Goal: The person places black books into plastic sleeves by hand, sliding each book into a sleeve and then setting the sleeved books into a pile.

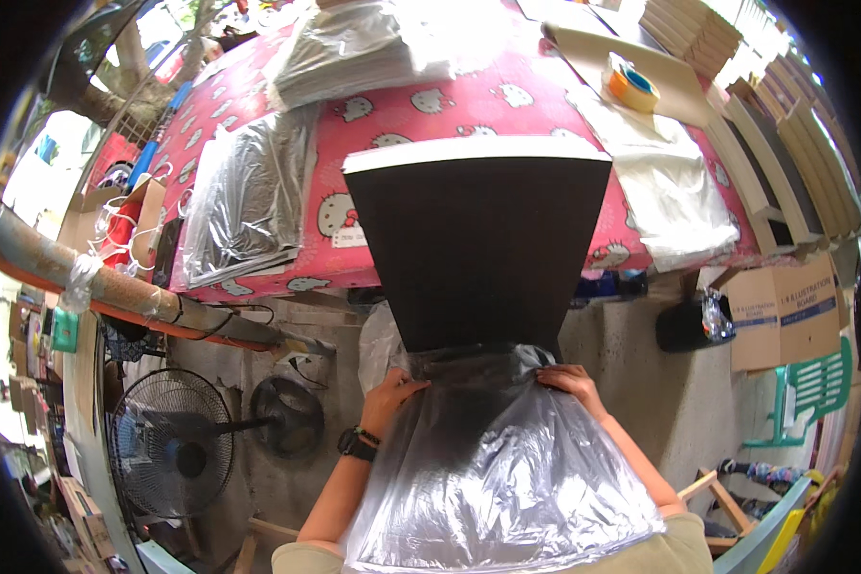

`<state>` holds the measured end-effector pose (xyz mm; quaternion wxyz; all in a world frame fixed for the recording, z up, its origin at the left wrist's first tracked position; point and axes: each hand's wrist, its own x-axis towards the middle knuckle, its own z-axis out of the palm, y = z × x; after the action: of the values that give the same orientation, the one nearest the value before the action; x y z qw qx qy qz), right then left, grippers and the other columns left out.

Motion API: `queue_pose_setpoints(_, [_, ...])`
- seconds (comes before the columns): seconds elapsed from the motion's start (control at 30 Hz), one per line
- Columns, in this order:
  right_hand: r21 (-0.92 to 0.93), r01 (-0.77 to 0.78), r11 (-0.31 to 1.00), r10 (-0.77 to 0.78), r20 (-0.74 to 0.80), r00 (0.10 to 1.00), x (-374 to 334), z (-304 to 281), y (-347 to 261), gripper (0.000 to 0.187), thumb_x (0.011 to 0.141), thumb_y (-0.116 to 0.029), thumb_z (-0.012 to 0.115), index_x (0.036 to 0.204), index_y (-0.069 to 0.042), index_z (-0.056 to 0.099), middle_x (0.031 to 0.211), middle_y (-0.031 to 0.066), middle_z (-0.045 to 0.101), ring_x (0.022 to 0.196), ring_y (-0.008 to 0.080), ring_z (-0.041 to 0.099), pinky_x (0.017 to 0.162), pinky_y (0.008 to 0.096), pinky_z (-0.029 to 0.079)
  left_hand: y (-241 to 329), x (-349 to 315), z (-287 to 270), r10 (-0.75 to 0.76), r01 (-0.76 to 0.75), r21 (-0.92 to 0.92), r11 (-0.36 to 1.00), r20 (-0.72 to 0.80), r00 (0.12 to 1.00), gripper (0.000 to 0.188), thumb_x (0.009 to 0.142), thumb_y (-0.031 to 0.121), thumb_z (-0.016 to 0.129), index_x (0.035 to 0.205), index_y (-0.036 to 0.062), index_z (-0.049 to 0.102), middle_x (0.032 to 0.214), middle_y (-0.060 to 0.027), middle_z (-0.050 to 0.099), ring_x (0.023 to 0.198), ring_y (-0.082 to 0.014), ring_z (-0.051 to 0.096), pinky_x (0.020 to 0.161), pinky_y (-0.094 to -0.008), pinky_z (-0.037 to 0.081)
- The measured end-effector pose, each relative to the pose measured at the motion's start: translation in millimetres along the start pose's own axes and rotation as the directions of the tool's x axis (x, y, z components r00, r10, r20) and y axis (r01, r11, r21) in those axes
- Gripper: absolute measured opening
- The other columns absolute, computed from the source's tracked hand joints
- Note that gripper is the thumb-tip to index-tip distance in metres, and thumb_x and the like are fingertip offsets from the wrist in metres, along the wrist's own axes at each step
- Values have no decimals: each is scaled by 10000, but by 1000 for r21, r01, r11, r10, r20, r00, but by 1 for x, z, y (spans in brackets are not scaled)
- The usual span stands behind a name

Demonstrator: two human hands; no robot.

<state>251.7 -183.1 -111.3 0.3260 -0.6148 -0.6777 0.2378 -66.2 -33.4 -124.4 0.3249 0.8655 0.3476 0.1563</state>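
Note:
A thick black board or stack of boards [478, 239], with a white far edge, leans from the table's front edge toward me. Its near end is inside the mouth of a clear plastic bag [507, 488], which spreads over my lap. My left hand [389, 394] pinches the bag's rim at the left corner, a dark watch or band on that wrist. At the opposite corner my right hand [574, 386] grips the rim, thumb and fingers closed on the film. How far the board reaches into the bag is hard to see through the glare.
The table has a pink patterned cover [450, 100]. On it lie plastic-wrapped dark sheets [249, 196], a pile of clear bags [349, 53], more bags [674, 191] and tape rolls [633, 88]. A fan [170, 445] stands left, a rusty pipe [129, 292] above it. Cardboard boxes [784, 311] and a green chair [813, 387] are right.

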Motion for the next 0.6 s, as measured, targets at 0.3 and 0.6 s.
queue_pose_setpoints(0.3, [541,-261,800,300,16,954,24,30,34,286,806,-176,536,1038,-10,517,922,126,564,863,201,519,800,315,387,-9,24,-16,-183,121,-300,946,-189,965,224,783,204,574,936,41,579,846,-81,555,767,-197,541,673,-318,431])
queue_pose_setpoints(0.6, [782,39,623,15,-62,998,194,24,-146,335,839,-93,501,1146,17,426,1059,66,504,991,141,426,871,252,309,-48,-17,-117,-628,-413,-814,409,-579,519,437,803,438,535,977,38,535,788,-18,549,739,-119,511,639,-284,428])
